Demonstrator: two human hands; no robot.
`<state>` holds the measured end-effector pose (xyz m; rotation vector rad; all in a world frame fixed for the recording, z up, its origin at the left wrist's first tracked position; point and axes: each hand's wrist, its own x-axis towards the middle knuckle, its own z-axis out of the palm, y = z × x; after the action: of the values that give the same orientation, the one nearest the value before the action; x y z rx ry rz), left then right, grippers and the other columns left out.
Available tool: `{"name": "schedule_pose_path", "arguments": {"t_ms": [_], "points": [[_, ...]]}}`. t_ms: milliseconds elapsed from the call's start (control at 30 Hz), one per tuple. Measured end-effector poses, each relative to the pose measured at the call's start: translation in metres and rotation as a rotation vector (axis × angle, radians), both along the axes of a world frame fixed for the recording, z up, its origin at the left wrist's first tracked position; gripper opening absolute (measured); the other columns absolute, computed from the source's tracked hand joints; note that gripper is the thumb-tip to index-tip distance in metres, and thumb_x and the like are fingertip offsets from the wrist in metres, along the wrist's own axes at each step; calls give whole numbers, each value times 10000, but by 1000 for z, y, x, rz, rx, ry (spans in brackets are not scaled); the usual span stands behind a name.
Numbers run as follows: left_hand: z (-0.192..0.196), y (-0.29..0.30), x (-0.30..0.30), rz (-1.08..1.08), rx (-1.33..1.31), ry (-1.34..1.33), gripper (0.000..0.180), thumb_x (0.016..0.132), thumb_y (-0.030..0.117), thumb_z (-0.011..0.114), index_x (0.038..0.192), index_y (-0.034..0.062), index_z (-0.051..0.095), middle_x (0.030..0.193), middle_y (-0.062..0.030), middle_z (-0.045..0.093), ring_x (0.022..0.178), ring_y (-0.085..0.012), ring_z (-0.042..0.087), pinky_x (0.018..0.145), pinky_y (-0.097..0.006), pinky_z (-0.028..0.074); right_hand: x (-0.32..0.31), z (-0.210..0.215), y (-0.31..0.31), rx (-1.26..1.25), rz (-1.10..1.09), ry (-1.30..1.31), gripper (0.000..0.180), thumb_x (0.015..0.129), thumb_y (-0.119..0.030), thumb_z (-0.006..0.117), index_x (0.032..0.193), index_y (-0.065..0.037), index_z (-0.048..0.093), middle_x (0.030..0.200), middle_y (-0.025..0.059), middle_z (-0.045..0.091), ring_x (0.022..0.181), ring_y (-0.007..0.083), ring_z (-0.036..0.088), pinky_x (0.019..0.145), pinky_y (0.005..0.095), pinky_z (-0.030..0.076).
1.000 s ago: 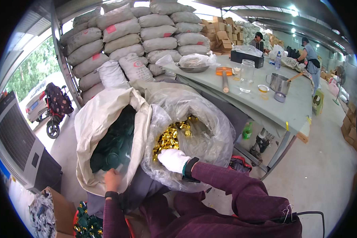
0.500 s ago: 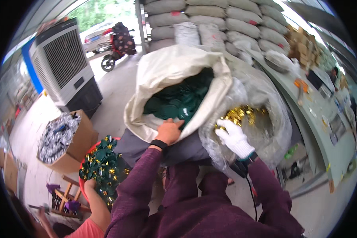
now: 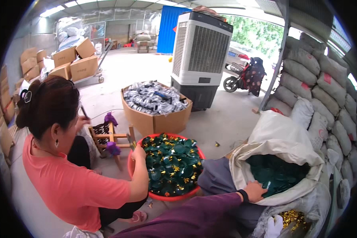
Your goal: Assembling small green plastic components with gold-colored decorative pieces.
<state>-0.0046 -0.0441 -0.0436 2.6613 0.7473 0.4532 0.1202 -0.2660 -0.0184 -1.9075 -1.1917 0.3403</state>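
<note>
My left hand (image 3: 254,192), bare with a black wristband, lies over the near rim of a large cream woven sack (image 3: 242,166). Its fingers reach inside, apart, against dark green discs (image 3: 279,174) that fill the sack. Low in the picture, my right hand (image 3: 274,227) wears a white glove. It is beside shiny gold pieces (image 3: 292,219) in a clear plastic bag (image 3: 319,210); the lower edge cuts it off, so its grip is unclear. A seated person in a coral shirt (image 3: 73,178) has one hand (image 3: 138,154) at the rim of a red tub (image 3: 174,198) holding green discs and gold pieces.
Beyond the tub stands a cardboard box (image 3: 156,123) of silvery wrapped items. Next to it are a tall air cooler (image 3: 202,51) and a small wooden stool (image 3: 112,139). Stacked sacks (image 3: 301,75) line the right; a scooter (image 3: 250,77) is parked by the opening.
My view has swung left, bringing the seated person and the whole tub into sight. My left hand stays at the sack's rim; my right stays by the gold pieces, now partly out of the picture.
</note>
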Motion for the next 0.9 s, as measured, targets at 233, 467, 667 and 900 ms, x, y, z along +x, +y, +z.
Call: {"name": "schedule_pose_path", "arguments": {"t_ms": [233,467,667,900], "points": [[5,17,6,5,-101,-164,306,842,299,618,1102,160,702,907,-155,683,885,-371,656,746,-498,517,-15,16,13,13,-65,15,453,957,-309,573,1223,57,561,1176,199,622,1067,291,578,957,359,429],[-27,1,-19,101,-101,-405,296,812,256,625,1063,118,700,889,-168,661,897,-347,623,786,-473,469,-14,10,10,32,-85,37,435,954,-278,582,1235,53,556,1177,202,620,1044,289,589,931,361,459],[-45,-32,-32,95,278,-439,411,721,244,693,1103,107,629,945,-79,521,973,-256,490,858,-390,357,-25,12,11,23,-120,129,424,941,-260,617,1219,56,570,1167,208,624,1024,294,600,910,358,476],[-44,-23,-36,120,265,-463,349,749,235,646,1066,89,620,937,-76,511,970,-247,483,857,-378,340,-34,23,23,64,-123,7,363,941,-208,621,1166,77,598,1127,233,641,1016,316,606,923,369,467]]}}
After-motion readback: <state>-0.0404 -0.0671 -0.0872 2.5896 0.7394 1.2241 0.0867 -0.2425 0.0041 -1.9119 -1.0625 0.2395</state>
